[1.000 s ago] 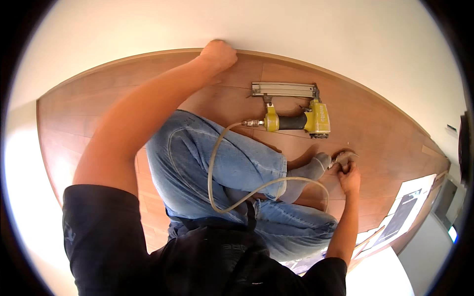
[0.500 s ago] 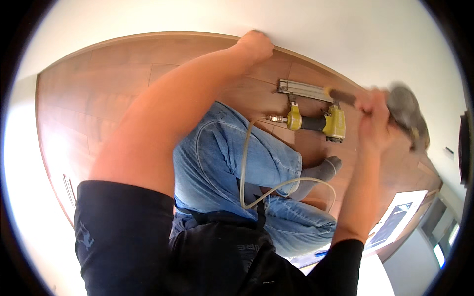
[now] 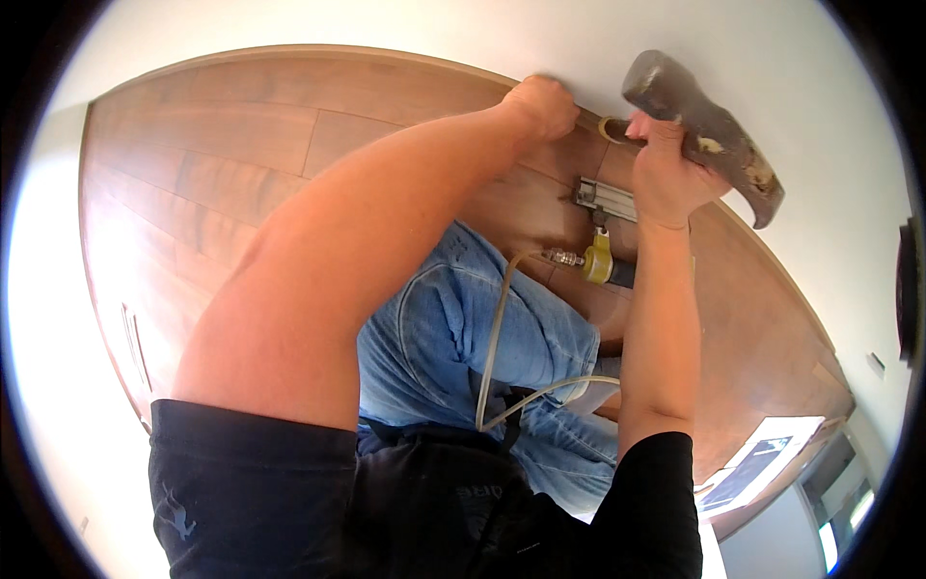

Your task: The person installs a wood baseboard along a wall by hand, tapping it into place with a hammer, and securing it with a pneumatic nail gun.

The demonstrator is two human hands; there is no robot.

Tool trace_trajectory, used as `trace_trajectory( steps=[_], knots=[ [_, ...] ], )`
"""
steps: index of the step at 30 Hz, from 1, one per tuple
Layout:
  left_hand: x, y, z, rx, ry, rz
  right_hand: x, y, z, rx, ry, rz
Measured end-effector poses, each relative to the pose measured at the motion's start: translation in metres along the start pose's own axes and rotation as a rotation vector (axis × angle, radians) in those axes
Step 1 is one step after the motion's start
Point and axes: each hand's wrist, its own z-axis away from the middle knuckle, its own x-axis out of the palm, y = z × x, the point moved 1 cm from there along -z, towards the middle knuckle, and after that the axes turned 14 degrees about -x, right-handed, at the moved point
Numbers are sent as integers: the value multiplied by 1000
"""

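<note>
Far left of the nail gun (image 3: 598, 259) stretches the wooden floor (image 3: 241, 125), with the trim (image 3: 424, 58) curving along the foot of the wall, beyond the gun. Nearer on the gun's left is a bent leg in jeans (image 3: 473, 309), the air hose (image 3: 492, 343) looping across it from the gun's end.

Beyond the gun and slightly left, the left hand (image 3: 543, 106) sits at the trim, fingers curled; whether its grip is closed on anything, I cannot tell. The gun lies on the floor, partly hidden by the right forearm.

To the gun's right and beyond it, the right hand (image 3: 670, 183) is raised, its grip clamped around the handle of a hammer (image 3: 714, 140). Further right of the gun and closer to the person lies a printed sheet (image 3: 757, 473).

With the left hand so near the hammer, a badly aimed swing could bruise those fingers or dent the wall. A slip of the grip could drop the hammer onto the gun, and a shifting leg might snag the hose and drag it.
</note>
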Motion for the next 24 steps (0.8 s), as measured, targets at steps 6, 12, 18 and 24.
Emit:
trace_trajectory(
  steps=[6,12,18,24],
  knots=[
    [31,-5,-13,19,86,-65,-38,-28,-8,-32,-358,556],
    [9,-4,-1,-19,-18,-315,-160,-113,26,346,-491,991],
    [7,11,-7,1,7,-370,-345,-103,138,744,-243,1312],
    [17,4,-10,-34,41,-401,-374,-95,170,765,-244,1426]
  ],
)
